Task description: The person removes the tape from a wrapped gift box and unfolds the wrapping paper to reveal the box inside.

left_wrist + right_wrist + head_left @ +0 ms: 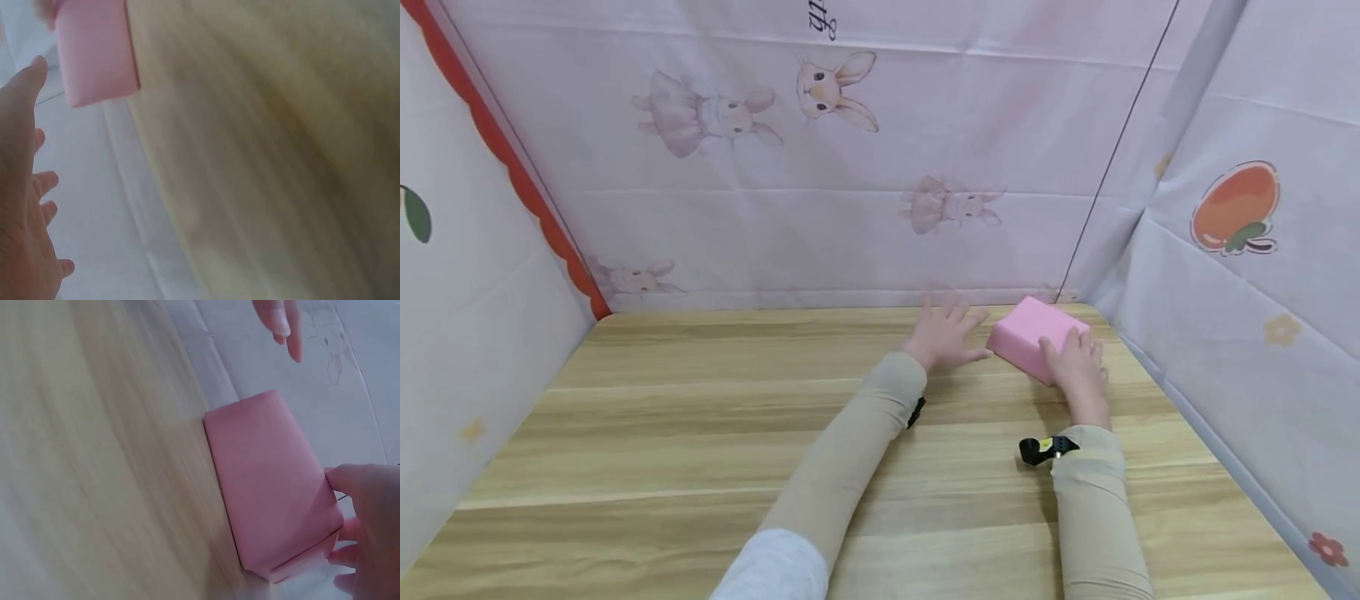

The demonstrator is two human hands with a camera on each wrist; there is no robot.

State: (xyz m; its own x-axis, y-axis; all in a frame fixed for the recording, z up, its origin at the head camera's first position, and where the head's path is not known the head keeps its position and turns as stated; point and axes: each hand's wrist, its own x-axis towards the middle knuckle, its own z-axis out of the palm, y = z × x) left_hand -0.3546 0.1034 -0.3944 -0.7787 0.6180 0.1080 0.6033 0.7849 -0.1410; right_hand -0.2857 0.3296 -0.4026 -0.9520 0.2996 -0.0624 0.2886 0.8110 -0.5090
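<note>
A pink box [1037, 333] sits on the wooden table near its far right corner, turned at an angle. My right hand [1075, 367] is at its near right end. In the right wrist view, the thumb [344, 478] touches the upper edge of the box, and the other fingertips lie along its end. To the left of the box, my left hand [946, 335] is held with fingers spread, apart from it and holding nothing. The left wrist view catches the left hand [25, 187] with its thumb pointing toward the pink box [97, 53].
Behind the table [700, 433] hangs a pale cloth wall [820, 242] printed with rabbits. Another cloth wall [1240, 317] stands close on the right, and a third [475, 333] on the left. A black wrist camera [1045, 450] is strapped to the right sleeve.
</note>
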